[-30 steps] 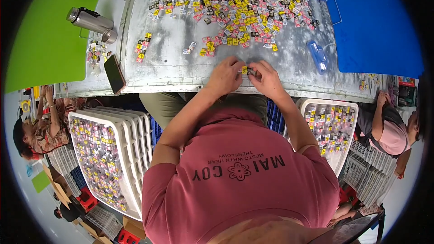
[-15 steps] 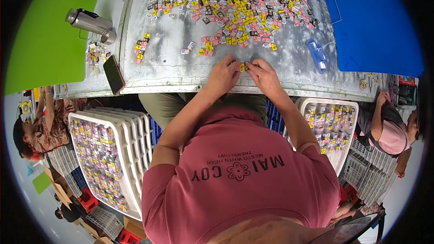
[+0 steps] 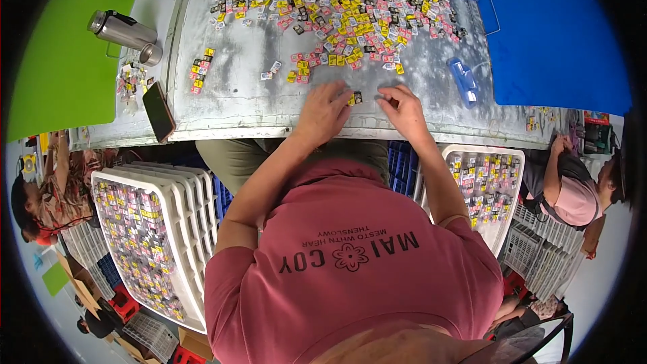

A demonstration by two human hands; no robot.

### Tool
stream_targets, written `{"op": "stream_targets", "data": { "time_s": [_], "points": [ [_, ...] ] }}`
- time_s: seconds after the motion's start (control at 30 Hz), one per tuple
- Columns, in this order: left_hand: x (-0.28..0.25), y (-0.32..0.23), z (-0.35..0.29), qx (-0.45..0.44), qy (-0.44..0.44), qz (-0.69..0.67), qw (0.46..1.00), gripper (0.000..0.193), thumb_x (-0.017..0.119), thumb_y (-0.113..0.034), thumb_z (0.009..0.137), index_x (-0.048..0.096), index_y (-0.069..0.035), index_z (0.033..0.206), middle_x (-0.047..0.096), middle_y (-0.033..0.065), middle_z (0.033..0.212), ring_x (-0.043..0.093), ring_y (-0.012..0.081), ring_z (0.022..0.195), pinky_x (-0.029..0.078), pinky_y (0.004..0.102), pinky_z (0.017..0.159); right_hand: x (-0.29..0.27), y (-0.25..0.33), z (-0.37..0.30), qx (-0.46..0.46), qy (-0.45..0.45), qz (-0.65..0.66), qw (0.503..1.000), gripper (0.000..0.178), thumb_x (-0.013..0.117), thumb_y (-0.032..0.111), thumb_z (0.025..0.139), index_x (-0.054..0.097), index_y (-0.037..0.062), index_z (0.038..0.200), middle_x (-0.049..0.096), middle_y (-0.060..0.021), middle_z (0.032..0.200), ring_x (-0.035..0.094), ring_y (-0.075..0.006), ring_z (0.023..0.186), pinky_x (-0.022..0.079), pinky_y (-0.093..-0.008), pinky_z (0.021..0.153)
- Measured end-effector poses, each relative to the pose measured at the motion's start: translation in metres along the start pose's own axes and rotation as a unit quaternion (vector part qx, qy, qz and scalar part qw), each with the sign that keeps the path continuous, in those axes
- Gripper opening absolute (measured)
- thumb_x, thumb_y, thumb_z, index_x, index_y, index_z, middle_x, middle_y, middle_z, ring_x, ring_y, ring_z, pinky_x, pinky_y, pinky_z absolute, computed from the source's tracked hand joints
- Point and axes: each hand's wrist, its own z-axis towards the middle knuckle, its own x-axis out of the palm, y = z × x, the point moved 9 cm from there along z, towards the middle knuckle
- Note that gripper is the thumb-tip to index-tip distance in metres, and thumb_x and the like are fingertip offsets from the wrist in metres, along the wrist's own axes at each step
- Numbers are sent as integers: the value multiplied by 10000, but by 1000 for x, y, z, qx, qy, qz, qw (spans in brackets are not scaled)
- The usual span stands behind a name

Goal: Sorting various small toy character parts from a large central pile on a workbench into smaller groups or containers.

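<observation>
Worn grey metal tabletop [image 3: 236, 108], seen from above through a rounded fisheye view, stretches in front of a seated person, with a bright green panel [image 3: 60, 47] on its left and a bright blue panel [image 3: 546, 34] on its right. Near the table's front edge lies a small, flat yellow-and-black block [image 3: 356, 98]. The left hand [image 3: 325, 111], fingers bent and close together, meets its yellow end; whether the thumb and fingers pinch it, I cannot tell. The right hand [image 3: 404, 113] is apart from the block, thumb and forefinger parted with a gap between them. Beyond the hands spreads a loose heap of small pink, yellow, black and white blocks [image 3: 357, 17], their printed marks too tiny to read. Dark lettering and a flower outline, upside down in this view, mark the dusky-pink cotton shirt [image 3: 350, 303].
</observation>
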Motion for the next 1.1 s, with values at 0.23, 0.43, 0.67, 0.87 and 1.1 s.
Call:
{"op": "stream_targets", "data": {
  "time_s": [0.23, 0.43, 0.67, 0.87, 1.1],
  "points": [
    [30, -5, -15, 48, 119, 111, 986, 732, 669, -381, 950, 414, -72, 1562, 342, 129, 1660, 315, 349, 1526, 261, 519, 1232, 25, -31, -2, 149, 65, 91, 982, 231, 802, 156, 869, 744, 1, 1030, 746, -115, 798, 700, -161, 708, 559, -324, 682],
    [36, -11, -16, 59, 132, 120, 982, 747, 592, -483, 983, 386, -80, 1577, 313, 129, 1669, 292, 339, 1534, 231, 535, 1245, 22, -38, 0, 215, 126, 112, 962, 210, 777, 173, 896, 744, -28, 949, 721, -76, 749, 660, -121, 644, 536, -303, 619],
    [-3, 13, -19, 26, -17, 21, 999, 525, 660, -218, 948, 552, -48, 1433, 482, 158, 1538, 430, 384, 1428, 354, 527, 1178, -16, -15, 12, 118, 48, -9, 992, 238, 799, 198, 878, 743, -8, 982, 742, -128, 767, 704, -190, 666, 537, -326, 642],
    [-62, 66, -26, -86, -166, 86, 979, 387, 643, 48, 862, 682, -13, 1242, 622, 184, 1296, 585, 390, 1161, 477, 468, 1021, 34, 59, 52, -109, 48, -23, 993, 167, 765, 106, 884, 732, 15, 1020, 720, -107, 942, 688, -217, 813, 547, -333, 727],
    [-57, 77, -36, -147, -153, 19, 977, 329, 697, 24, 841, 711, -6, 1168, 635, 161, 1123, 624, 362, 1036, 529, 431, 901, 108, 121, 67, -341, 42, -26, 939, 203, 708, 46, 850, 725, 41, 1051, 660, -125, 1029, 657, -338, 969, 537, -437, 828]
  ]
}}
